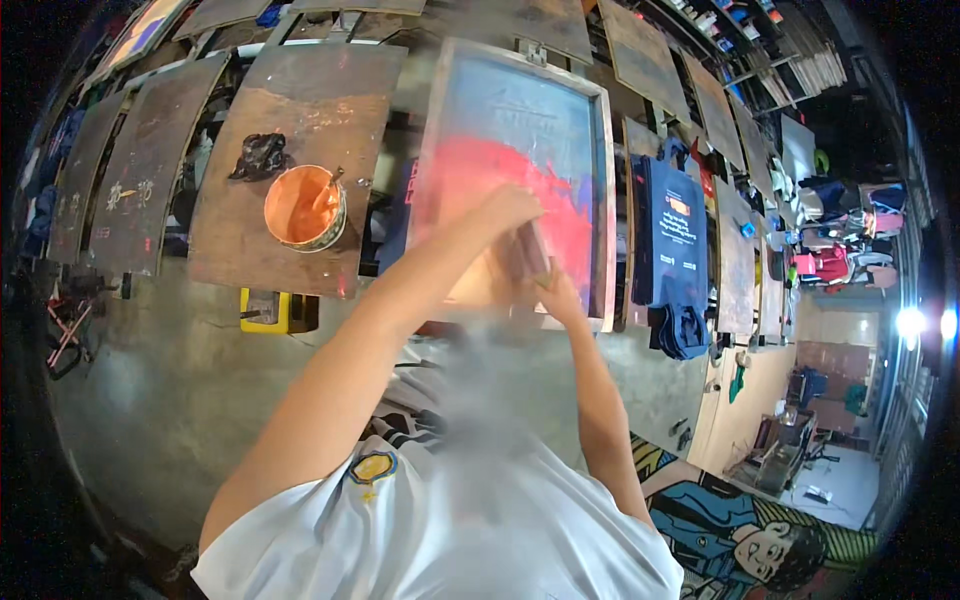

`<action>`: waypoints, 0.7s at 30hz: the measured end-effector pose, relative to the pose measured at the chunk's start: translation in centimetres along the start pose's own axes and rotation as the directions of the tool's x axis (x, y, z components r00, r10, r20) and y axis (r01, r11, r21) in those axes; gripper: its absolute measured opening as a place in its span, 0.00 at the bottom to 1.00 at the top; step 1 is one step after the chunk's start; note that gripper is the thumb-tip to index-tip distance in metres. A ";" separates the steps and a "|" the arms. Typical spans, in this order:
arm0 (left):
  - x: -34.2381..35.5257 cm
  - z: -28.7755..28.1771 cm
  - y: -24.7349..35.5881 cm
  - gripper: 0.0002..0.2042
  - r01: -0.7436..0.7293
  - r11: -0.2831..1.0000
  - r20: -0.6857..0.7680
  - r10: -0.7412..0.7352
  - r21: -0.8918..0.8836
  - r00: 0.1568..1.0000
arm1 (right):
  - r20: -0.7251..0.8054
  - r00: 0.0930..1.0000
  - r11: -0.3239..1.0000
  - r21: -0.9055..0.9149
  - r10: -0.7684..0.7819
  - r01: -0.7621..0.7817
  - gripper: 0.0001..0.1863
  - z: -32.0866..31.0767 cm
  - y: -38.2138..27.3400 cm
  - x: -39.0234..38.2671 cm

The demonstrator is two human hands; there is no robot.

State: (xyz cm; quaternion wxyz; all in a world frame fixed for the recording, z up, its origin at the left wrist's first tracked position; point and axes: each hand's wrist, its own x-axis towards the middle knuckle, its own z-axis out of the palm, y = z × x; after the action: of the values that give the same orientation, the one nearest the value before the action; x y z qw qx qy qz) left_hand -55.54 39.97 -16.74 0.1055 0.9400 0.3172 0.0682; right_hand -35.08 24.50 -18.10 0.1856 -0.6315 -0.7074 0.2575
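Note:
A silk-screen frame (602, 190) with pale wooden edges lies in front of me, its mesh blue at the far part. Red-pink ink (470, 165) spreads over the mesh's middle and left. Between my hands a squeegee (530, 250) with a brownish bar, smeared by motion, stands over the near part of the screen. My left hand (515, 207) is closed on its far end. My right hand (561, 295) grips its near end, close to the frame's front edge. What lies beneath the screen is mostly hidden.
Left of the screen, a tub (306, 210) of orange-red ink and a crumpled black plastic bag (260, 157) sit on a wooden board (270, 95). A navy tote bag (676, 235) with white print lies to the right. A yellow stool-like object (278, 312) stands below the boards.

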 end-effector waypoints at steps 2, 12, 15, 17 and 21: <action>-2.3 0.9 -2.9 0.22 0.075 0.997 0.035 -0.076 0.013 0.997 | 0.077 0.997 0.997 0.071 0.030 -0.035 0.24 1.1 -5.8 1.4; -10.9 -5.3 -3.3 0.26 0.205 0.966 -0.167 -0.179 0.157 0.970 | 0.205 0.969 0.990 -0.003 -0.141 0.144 0.22 0.1 -12.1 4.4; -13.0 -9.5 1.9 0.25 0.245 0.960 -0.123 -0.229 0.134 0.966 | 0.270 0.927 0.963 -0.002 -0.259 0.270 0.21 -4.4 -11.3 5.5; -14.9 -8.4 5.0 0.23 0.350 0.934 -0.194 -0.358 -0.077 0.913 | 0.377 0.870 0.934 -0.035 -0.317 0.356 0.20 -7.2 -10.9 5.7; -17.4 -9.2 12.0 0.22 0.339 0.895 -0.308 -0.422 -0.289 0.853 | 0.539 0.707 0.793 -0.111 -0.459 0.599 0.19 -8.7 -9.9 3.5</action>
State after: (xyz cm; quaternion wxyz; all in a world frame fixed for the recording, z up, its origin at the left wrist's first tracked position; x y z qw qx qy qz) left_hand -64.05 21.42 -6.02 0.1619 0.8108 0.5020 0.2537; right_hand -38.33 28.43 -5.41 -0.0218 -0.3332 -0.9114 0.2406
